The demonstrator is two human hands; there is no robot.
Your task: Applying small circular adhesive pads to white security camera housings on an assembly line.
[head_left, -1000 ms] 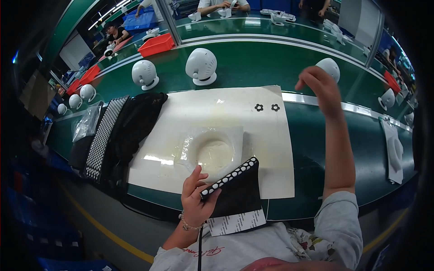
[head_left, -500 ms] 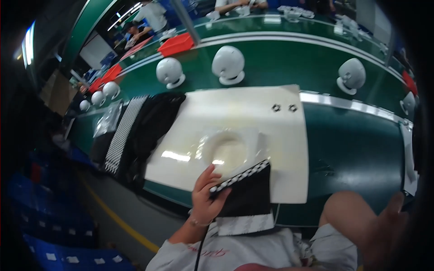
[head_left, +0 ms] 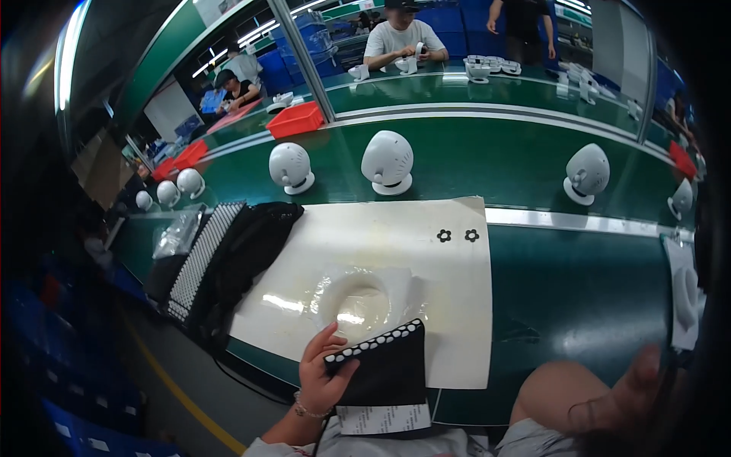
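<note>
My left hand is shut on a folded black cloth piece with a white-dotted trim along its top edge and a white paper tag hanging below. It holds the piece at the near edge of a white mat. My right hand is pulled back close to the camera at the lower right, blurred and partly hidden; nothing shows in it. A crumpled clear plastic bag lies on the mat just beyond the cloth piece.
A pile of black cloth pieces with dotted trim lies left of the mat. Two small black flower shapes sit at the mat's far right. White round devices stand on the green bench. Red trays and other people are beyond.
My right arm has drawn back from the white device at the far right and now sits close to the camera. My left hand keeps holding the black piece; the view has tilted.
</note>
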